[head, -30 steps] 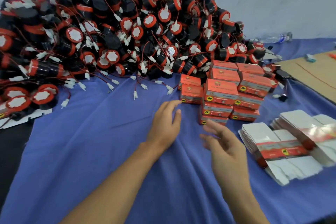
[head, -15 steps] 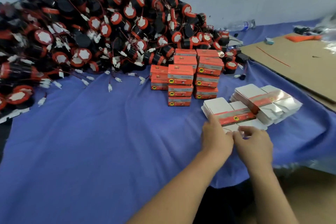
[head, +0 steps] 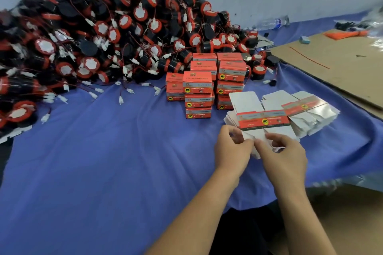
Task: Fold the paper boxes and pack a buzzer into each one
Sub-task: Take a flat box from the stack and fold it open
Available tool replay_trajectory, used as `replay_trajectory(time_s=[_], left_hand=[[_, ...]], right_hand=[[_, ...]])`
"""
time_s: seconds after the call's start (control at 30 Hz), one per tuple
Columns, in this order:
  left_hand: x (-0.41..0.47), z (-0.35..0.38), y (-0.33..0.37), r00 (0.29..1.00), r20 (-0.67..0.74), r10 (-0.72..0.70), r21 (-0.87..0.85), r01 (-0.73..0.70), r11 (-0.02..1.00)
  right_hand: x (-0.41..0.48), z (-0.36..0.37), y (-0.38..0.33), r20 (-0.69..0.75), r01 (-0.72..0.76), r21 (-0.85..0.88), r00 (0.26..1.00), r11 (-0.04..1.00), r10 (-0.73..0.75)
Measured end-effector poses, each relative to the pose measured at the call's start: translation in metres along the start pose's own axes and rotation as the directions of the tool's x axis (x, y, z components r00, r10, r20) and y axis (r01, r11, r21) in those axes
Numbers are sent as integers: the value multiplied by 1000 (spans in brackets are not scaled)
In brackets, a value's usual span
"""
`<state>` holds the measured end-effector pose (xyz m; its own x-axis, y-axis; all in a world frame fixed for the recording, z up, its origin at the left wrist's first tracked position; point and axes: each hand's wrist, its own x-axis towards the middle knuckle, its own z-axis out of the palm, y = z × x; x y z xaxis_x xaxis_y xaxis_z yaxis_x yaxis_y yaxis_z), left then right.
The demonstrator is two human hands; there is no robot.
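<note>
A flat, unfolded paper box (head: 263, 119), white with a red printed band, is lifted off the near stack of flat boxes (head: 230, 118). My left hand (head: 232, 151) pinches its lower left flap and my right hand (head: 284, 155) pinches the lower right flap. A second fanned stack of flat boxes (head: 308, 109) lies just to the right. Several folded red boxes (head: 199, 87) stand piled behind the flat stacks. A big heap of black and red buzzers (head: 99, 33) with white plugs fills the back left of the blue cloth (head: 103, 161).
A brown cardboard sheet (head: 339, 62) lies at the right. A clear plastic bottle (head: 271, 24) rests by the wall at the back. The cloth's front edge drops off below my right hand.
Both hands swung right from the middle of the cloth to the flat stack. They took hold of the top flat box and raised it off the stack.
</note>
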<state>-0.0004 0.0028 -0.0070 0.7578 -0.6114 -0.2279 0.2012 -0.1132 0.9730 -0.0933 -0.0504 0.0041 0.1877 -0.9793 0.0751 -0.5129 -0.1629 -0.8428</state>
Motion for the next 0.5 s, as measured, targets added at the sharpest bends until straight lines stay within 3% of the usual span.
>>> replay_trajectory(time_s=[0.13, 0.2, 0.27, 0.37, 0.5], left_hand=[[-22, -37, 8, 992, -56, 115, -210, -124, 970], [-36, -64, 12, 984, -87, 156, -276, -174, 945], [-52, -90, 14, 977, -111, 181, -274, -205, 939], [-75, -126, 16, 962, -140, 233, -228, -260, 938], [-99, -166, 21, 925, -239, 296, -166, -339, 926]], right_hand=[[-22, -9, -18, 25, 185, -6, 983, 983, -184], [-28, -13, -31, 33, 337, -126, 942, 933, -335], [-31, -12, -46, 222, 426, -172, 895, 888, -387], [-46, 4, -68, 571, 359, 70, 751, 931, -332], [-79, 34, -81, 715, 92, 339, 621, 936, -320]])
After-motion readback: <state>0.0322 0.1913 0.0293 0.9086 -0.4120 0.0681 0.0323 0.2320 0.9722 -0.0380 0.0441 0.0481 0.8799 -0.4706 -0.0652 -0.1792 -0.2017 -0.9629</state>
